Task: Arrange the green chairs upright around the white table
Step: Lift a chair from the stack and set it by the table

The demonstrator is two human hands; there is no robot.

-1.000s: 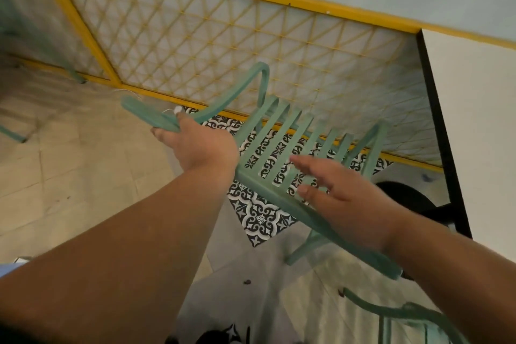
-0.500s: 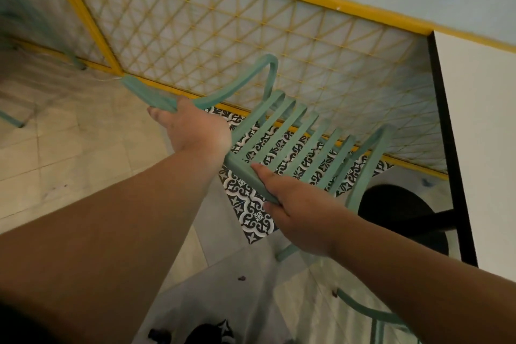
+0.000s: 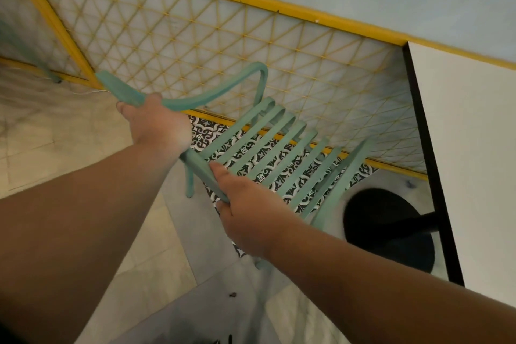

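Note:
A green slatted chair (image 3: 282, 145) is held above the floor, its seat facing up and its far side toward the white table (image 3: 469, 131) at the right. My left hand (image 3: 156, 123) grips the chair's curved left armrest. My right hand (image 3: 248, 215) grips the near edge of the seat, fingers curled under the rim. The chair's near legs are partly hidden behind my arms. The table's black round base (image 3: 391, 229) stands on the floor just right of the chair.
A yellow-framed lattice panel (image 3: 195, 36) runs along the wall right behind the chair. Patterned black-and-white tiles (image 3: 206, 134) lie under it. Another green chair's leg (image 3: 30, 56) shows blurred at the far left. Beige floor tiles (image 3: 55, 148) spread to the left.
My right hand went from resting open on the seat slats to gripping the seat's near edge. The chair has shifted a little toward the table and settled more level.

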